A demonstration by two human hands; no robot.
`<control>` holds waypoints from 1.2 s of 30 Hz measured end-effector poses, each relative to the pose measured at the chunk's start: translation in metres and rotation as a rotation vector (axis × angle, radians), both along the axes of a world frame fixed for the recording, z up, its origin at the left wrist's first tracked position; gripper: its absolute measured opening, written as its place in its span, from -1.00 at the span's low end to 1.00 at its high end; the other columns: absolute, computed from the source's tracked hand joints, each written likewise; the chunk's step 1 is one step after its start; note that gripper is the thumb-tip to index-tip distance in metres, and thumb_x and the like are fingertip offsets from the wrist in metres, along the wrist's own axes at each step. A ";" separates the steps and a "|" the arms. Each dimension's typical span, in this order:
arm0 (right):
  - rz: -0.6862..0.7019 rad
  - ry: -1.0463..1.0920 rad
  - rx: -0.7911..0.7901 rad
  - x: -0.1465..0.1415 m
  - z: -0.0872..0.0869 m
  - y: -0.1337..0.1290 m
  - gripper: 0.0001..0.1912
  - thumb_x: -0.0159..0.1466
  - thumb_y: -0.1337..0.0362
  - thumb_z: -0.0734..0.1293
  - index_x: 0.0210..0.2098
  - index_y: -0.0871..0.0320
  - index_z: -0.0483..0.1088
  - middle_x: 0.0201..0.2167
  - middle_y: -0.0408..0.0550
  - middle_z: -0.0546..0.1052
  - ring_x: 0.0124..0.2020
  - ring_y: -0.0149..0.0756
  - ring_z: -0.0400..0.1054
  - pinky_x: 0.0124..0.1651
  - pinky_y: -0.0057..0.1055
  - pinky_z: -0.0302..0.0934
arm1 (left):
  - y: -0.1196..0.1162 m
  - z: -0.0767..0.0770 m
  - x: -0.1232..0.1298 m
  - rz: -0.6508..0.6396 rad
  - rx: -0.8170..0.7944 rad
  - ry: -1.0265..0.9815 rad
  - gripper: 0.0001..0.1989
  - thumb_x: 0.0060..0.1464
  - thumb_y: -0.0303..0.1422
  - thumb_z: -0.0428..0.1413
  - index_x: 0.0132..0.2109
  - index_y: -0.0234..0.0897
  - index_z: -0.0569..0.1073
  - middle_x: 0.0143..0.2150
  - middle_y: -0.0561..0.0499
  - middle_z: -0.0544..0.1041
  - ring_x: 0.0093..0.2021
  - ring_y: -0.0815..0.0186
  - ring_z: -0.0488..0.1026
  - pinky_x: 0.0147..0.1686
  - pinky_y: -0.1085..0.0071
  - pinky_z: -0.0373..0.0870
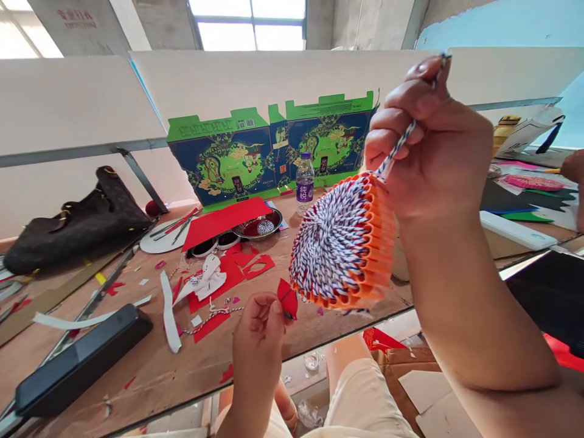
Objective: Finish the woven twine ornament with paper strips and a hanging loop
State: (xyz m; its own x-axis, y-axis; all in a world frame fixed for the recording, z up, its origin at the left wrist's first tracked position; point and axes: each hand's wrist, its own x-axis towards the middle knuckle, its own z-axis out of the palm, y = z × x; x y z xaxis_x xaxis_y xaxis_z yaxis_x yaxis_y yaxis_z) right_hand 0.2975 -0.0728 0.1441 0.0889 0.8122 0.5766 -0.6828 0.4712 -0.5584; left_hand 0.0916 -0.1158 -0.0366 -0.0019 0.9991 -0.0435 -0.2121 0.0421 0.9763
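Raised at the right, my right hand (424,121) is closed around a twisted blue-and-white cord (401,146). From that cord hangs a craft ornament (333,243), its face a spiral of white, blue and red cord and its edge a band of folded orange strips. Lower down, my left hand (262,328) pinches a small red leaf-shaped piece (287,299) with dark lines on it. The leaf-shaped piece is close to the ornament's lower left edge; whether they touch I cannot tell.
Red paper scraps (219,280), a crumpled white tissue (210,277) and loose cord litter the wooden table (319,340). Behind stand a metal bowl (269,231), a water bottle (305,182) and a green-blue cardboard box (228,164). A black case (86,359) lies left; another person's hand (572,167) shows far right.
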 end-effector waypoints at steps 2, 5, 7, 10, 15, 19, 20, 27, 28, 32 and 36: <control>0.033 0.099 -0.049 0.002 -0.004 0.001 -0.68 0.21 0.64 0.22 -0.47 0.07 0.28 -0.65 -0.38 0.17 -0.69 -0.65 0.04 -0.61 -0.73 0.05 | -0.004 -0.003 0.000 0.030 0.017 -0.031 -0.62 -0.04 -0.04 0.23 -0.32 -0.25 0.36 -0.50 0.10 0.46 -0.50 0.44 0.32 -0.49 0.54 0.22; 0.014 0.240 -0.143 0.001 -0.010 0.005 -0.69 0.22 0.60 0.20 -0.50 0.06 0.28 -0.68 -0.40 0.22 -0.71 -0.66 0.07 -0.66 -0.74 0.03 | -0.007 -0.008 0.008 -0.068 -0.020 -0.098 -0.64 0.05 -0.04 0.14 -0.27 -0.27 0.36 -0.36 -0.04 0.54 -0.48 0.37 0.38 -0.51 0.48 0.23; -0.011 0.263 -0.165 -0.003 -0.013 0.007 -0.69 0.17 0.60 0.25 -0.52 0.05 0.29 -0.68 -0.39 0.25 -0.71 -0.64 0.07 -0.67 -0.74 0.03 | -0.007 -0.011 0.017 -0.143 -0.041 -0.140 -0.56 0.05 0.00 0.12 -0.10 -0.26 0.36 -0.26 -0.12 0.56 -0.48 0.35 0.39 -0.52 0.46 0.23; -0.019 0.254 -0.162 -0.007 -0.012 0.007 -0.64 0.06 0.67 0.32 -0.51 0.04 0.29 -0.67 -0.39 0.23 -0.69 -0.60 0.06 -0.68 -0.73 0.03 | -0.002 -0.014 0.027 -0.270 0.023 -0.056 -0.23 0.00 0.16 0.08 0.23 -0.19 0.19 -0.20 -0.11 0.52 -0.43 0.34 0.38 -0.46 0.44 0.28; 0.145 0.266 -0.091 -0.005 0.000 0.005 -0.64 0.30 0.61 0.12 -0.41 0.02 0.29 -0.65 -0.36 0.16 -0.71 -0.59 0.04 -0.66 -0.67 0.03 | 0.008 -0.017 0.025 -0.352 0.128 0.226 -0.48 -0.02 0.06 0.18 -0.05 -0.24 0.53 -0.29 -0.05 0.42 -0.33 0.30 0.32 -0.31 0.41 0.27; -0.019 0.101 -0.089 -0.010 0.004 0.010 -0.73 0.36 0.55 0.13 -0.38 0.12 0.26 -0.64 -0.36 0.16 -0.70 -0.63 0.02 -0.61 -0.69 0.02 | 0.011 -0.011 0.017 -0.244 0.195 0.304 -0.41 0.08 0.08 0.06 0.13 -0.19 0.41 0.05 -0.15 0.40 -0.03 0.14 0.35 -0.06 0.30 0.28; -0.083 0.000 -0.065 -0.013 0.003 0.012 -0.76 0.37 0.52 0.16 -0.39 0.14 0.26 -0.62 -0.34 0.20 -0.68 -0.63 0.05 -0.58 -0.68 0.06 | 0.011 -0.008 0.015 -0.211 0.230 0.314 -0.32 0.05 0.10 0.08 0.22 -0.16 0.30 0.15 -0.15 0.33 0.08 0.10 0.31 0.04 0.25 0.23; -0.280 -0.563 0.123 -0.044 -0.011 0.013 -0.87 0.26 0.28 0.39 -0.39 0.16 0.38 -0.45 -0.20 0.44 -0.57 -0.52 0.21 -0.52 -0.50 0.08 | 0.013 0.021 0.021 -0.081 0.529 0.474 0.16 -0.25 0.04 0.33 0.38 0.05 -0.15 0.40 -0.04 0.02 0.36 -0.01 0.01 0.29 0.10 -0.03; -0.332 -0.650 0.135 -0.047 -0.012 0.013 -0.86 0.23 0.24 0.41 -0.38 0.15 0.39 -0.43 -0.21 0.43 -0.54 -0.52 0.20 -0.50 -0.50 0.08 | 0.014 0.024 0.023 -0.048 0.526 0.503 0.14 -0.22 0.02 0.33 0.39 0.01 -0.13 0.40 -0.06 0.05 0.35 -0.02 0.03 0.29 0.09 -0.01; -0.413 -0.859 0.142 -0.055 -0.014 0.016 -0.86 0.29 0.22 0.32 -0.34 0.16 0.37 -0.44 -0.20 0.44 -0.47 -0.49 0.25 -0.45 -0.49 0.11 | 0.021 0.032 0.024 0.157 0.487 0.675 -0.02 -0.10 -0.10 0.29 0.37 -0.16 -0.01 0.32 -0.17 0.21 0.26 -0.05 0.21 0.19 0.06 0.20; -0.285 -0.847 0.062 -0.056 -0.017 0.023 -0.90 0.30 0.30 0.29 -0.35 0.18 0.35 -0.52 -0.23 0.38 -0.54 -0.51 0.18 -0.49 -0.49 0.06 | 0.026 0.032 0.010 0.252 0.422 0.732 -0.44 0.09 -0.20 0.13 0.23 -0.11 0.25 0.15 -0.07 0.42 0.11 0.07 0.39 0.10 0.11 0.28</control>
